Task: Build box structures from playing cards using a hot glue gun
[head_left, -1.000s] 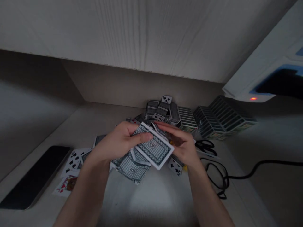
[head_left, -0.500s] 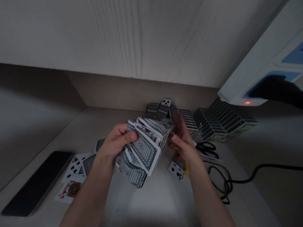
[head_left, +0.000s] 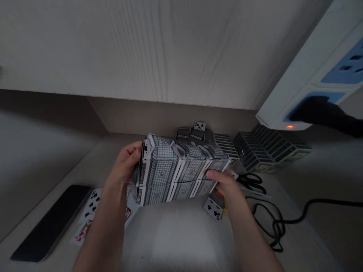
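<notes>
Both hands hold up a long box built of folded playing cards (head_left: 163, 175), with grey-and-white patterned backs facing me and several curled card flaps along its top edge. My left hand (head_left: 124, 162) grips its left end, the fingertips partly hidden behind it. My right hand (head_left: 225, 183) closes on its lower right part, thumb on the front face. Below the right end lies a six of clubs (head_left: 214, 208). Left of my left forearm are loose cards, among them a spades card (head_left: 91, 204) and a jack of hearts (head_left: 81, 233).
A black phone (head_left: 51, 224) lies at the left. Small card stacks (head_left: 197, 134) and rows of folded-card pieces (head_left: 252, 149) stand at the back. Black-handled scissors (head_left: 252, 182) and a looped black cable (head_left: 279, 226) lie right, below a white power strip (head_left: 300, 81).
The card box has been turned, so a long patterned side now faces me where layered card ends showed. My left hand has shifted slightly left, and my right thumb now presses the front.
</notes>
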{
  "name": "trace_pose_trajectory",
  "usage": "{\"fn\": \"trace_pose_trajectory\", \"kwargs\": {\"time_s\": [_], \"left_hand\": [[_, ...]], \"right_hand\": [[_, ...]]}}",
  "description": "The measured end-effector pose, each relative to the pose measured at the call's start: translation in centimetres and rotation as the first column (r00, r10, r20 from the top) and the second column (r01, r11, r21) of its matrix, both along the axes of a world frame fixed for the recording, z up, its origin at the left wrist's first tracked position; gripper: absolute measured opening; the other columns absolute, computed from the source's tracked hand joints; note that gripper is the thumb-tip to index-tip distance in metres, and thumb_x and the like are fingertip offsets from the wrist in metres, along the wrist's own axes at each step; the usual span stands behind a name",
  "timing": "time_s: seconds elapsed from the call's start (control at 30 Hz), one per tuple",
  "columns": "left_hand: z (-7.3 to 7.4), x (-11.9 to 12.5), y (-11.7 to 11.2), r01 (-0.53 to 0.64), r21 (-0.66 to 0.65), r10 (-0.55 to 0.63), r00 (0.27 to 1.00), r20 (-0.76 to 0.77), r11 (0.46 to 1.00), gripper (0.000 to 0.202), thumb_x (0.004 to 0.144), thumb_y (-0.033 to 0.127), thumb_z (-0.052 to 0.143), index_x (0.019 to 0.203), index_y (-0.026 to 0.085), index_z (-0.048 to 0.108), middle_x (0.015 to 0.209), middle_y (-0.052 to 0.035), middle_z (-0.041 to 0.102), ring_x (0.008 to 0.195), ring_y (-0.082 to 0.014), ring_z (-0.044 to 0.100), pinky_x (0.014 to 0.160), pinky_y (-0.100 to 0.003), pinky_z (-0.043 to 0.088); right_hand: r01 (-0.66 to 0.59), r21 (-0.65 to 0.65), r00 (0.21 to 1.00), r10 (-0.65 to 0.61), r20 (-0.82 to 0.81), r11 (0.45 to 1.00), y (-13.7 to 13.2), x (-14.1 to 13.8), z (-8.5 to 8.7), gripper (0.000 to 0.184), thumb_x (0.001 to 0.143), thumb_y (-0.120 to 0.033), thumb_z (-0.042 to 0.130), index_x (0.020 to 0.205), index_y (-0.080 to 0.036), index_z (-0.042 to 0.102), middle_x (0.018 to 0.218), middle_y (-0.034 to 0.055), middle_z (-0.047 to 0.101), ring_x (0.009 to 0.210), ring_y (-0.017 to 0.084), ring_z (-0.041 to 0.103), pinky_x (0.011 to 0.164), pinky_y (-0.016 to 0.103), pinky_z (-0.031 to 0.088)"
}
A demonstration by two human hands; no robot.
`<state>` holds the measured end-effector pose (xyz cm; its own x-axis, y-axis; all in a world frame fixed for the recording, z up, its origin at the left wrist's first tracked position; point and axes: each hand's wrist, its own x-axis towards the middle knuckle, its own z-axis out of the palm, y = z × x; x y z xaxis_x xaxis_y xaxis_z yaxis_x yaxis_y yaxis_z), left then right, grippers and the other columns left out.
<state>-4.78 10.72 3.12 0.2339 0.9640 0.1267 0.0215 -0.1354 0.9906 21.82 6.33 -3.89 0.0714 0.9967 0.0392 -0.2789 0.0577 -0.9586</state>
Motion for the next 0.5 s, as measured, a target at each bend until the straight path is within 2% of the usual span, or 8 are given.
{"fn": "trace_pose_trajectory", "kwargs": {"time_s": [0.07, 0.13, 0.23, 0.37, 0.5], "left_hand": [[0.2, 0.0, 0.2, -0.015, 0.058, 0.011, 0.997, 0.08, 0.998, 0.051, 0.062, 0.069, 0.067, 0.084, 0.024, 0.067, 0.083, 0.0031, 0.072, 0.09, -0.0213, 0.064, 0.062, -0.021, 0.047], [0.0, 0.1, 0.5, -0.035, 0.13, 0.021, 0.994, 0.111, 0.991, 0.04, 0.071, 0.056, 0.068, 0.098, 0.027, 0.067, 0.1, 0.0063, 0.07, 0.1, -0.0187, 0.061, 0.074, -0.019, 0.047], [-0.9, 0.7, 1.1, -0.133, 0.248, 0.111, 0.989, 0.101, 0.96, 0.036, 0.08, 0.04, 0.065, 0.114, 0.028, 0.061, 0.116, 0.0042, 0.066, 0.109, -0.0164, 0.058, 0.089, -0.02, 0.044], [-1.6, 2.0, 1.4, -0.207, 0.301, 0.206, 0.978, 0.035, 0.931, 0.033, 0.085, 0.04, 0.058, 0.115, 0.025, 0.062, 0.119, -0.0031, 0.065, 0.111, -0.0188, 0.058, 0.095, -0.029, 0.044], [-1.2, 2.8, 1.0, -0.207, 0.369, 0.222, 0.975, 0.001, 0.906, 0.033, 0.087, 0.041, 0.054, 0.115, 0.026, 0.065, 0.126, -0.0034, 0.061, 0.12, -0.0196, 0.052, 0.104, -0.032, 0.038]], "right_hand": [[0.07, 0.043, 0.997, -0.071, 0.03, 0.997, -0.2, -0.1, 0.6, 0.076, 0.051, -0.036, 0.085, 0.122, -0.025, 0.058, 0.104, 0.0061, 0.072, 0.106, 0.029, 0.064, 0.094, 0.048, 0.049], [0.131, 0.087, 0.99, -0.134, 0.036, 0.988, -0.4, -0.4, 1.5, 0.08, 0.049, -0.032, 0.086, 0.124, -0.026, 0.056, 0.106, 0.0054, 0.071, 0.107, 0.029, 0.063, 0.096, 0.047, 0.048], [0.197, 0.086, 0.98, -0.197, -0.002, 0.977, -0.5, -0.7, 3.0, 0.079, 0.049, -0.031, 0.086, 0.122, -0.025, 0.058, 0.105, 0.006, 0.072, 0.102, 0.03, 0.065, 0.092, 0.046, 0.051], [0.205, 0.063, 0.978, -0.203, -0.037, 0.977, -0.5, -0.4, 3.7, 0.065, 0.055, -0.032, 0.083, 0.116, -0.023, 0.062, 0.096, 0.0061, 0.074, 0.095, 0.031, 0.068, 0.085, 0.046, 0.055], [0.219, 0.094, 0.976, -0.218, -0.025, 0.971, -0.6, 0.3, 3.7, 0.058, 0.058, -0.029, 0.081, 0.113, -0.024, 0.064, 0.096, 0.0049, 0.075, 0.093, 0.029, 0.069, 0.084, 0.043, 0.056]]}}
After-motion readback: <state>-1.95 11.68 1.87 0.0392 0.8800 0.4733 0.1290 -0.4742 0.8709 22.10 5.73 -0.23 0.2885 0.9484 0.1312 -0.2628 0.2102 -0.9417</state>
